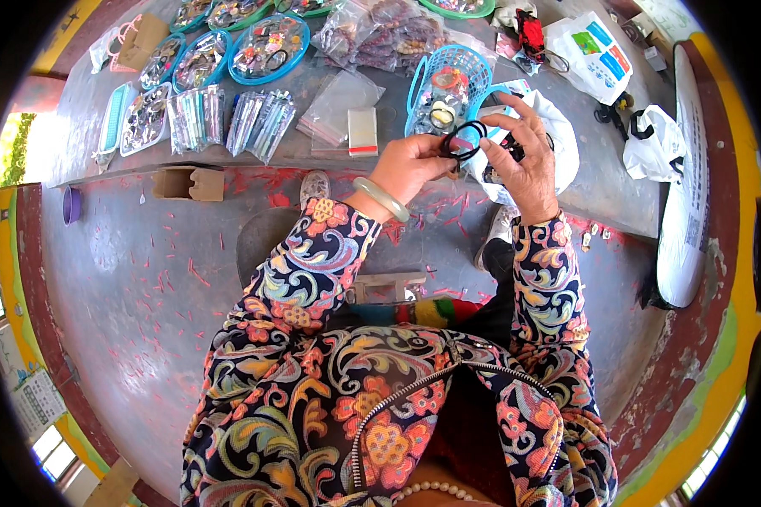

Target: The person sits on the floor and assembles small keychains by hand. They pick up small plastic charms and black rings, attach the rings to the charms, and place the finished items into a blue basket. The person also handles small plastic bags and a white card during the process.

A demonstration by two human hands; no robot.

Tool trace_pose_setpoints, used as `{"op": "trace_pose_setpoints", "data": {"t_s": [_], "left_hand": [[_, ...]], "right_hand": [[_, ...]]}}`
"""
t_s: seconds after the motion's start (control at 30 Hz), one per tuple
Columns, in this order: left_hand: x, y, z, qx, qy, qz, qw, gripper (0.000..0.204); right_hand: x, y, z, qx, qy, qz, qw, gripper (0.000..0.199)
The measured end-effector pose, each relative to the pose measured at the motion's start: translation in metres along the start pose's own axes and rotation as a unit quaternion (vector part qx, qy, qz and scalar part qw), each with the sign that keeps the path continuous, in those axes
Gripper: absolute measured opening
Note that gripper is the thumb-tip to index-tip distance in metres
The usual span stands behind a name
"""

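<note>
My left hand (410, 171), with a pale bangle (382, 199) at its wrist, is closed on looped black elastic hair ties (465, 135) between thumb and fingers. Opposite it, my right hand (530, 165) has its fingers spread and curved, its thumb tip right beside the loops; whether it touches them I cannot tell. Beneath the hands stands a blue plastic basket (475, 68) with small accessories inside. Partly behind my right hand is an open white plastic bag (564, 135) with dark items in it.
Blue round trays (306, 52) of small accessories stand at the far left of the grey table (313, 152). Nearer lie bundles of wrapped pens (266, 118) and clear plastic bags (334, 101). White bags (588, 55) sit at right. A cardboard box (188, 183) rests below the table edge.
</note>
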State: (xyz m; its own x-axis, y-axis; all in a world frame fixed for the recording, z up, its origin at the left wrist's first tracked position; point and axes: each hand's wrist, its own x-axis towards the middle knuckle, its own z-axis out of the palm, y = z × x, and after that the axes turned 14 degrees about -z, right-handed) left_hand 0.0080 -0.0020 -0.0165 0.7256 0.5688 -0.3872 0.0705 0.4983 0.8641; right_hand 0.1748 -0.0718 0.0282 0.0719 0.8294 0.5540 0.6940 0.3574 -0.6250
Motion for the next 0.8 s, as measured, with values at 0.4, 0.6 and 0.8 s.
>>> {"op": "trace_pose_setpoints", "data": {"t_s": [0.4,0.6,0.8], "left_hand": [[-0.004,0.003,0.0,-0.133,-0.052,-0.043,0.989,0.028],[-0.002,0.001,-0.001,-0.224,-0.033,-0.055,0.972,0.024],[-0.001,-0.002,-0.006,-0.19,0.013,-0.071,0.979,0.024]], "right_hand": [[-0.005,0.002,0.012,-0.046,-0.118,-0.056,0.99,0.028],[-0.006,0.003,0.013,-0.007,-0.117,-0.033,0.993,0.03],[-0.006,0.0,0.016,-0.037,-0.128,-0.062,0.989,0.03]]}}
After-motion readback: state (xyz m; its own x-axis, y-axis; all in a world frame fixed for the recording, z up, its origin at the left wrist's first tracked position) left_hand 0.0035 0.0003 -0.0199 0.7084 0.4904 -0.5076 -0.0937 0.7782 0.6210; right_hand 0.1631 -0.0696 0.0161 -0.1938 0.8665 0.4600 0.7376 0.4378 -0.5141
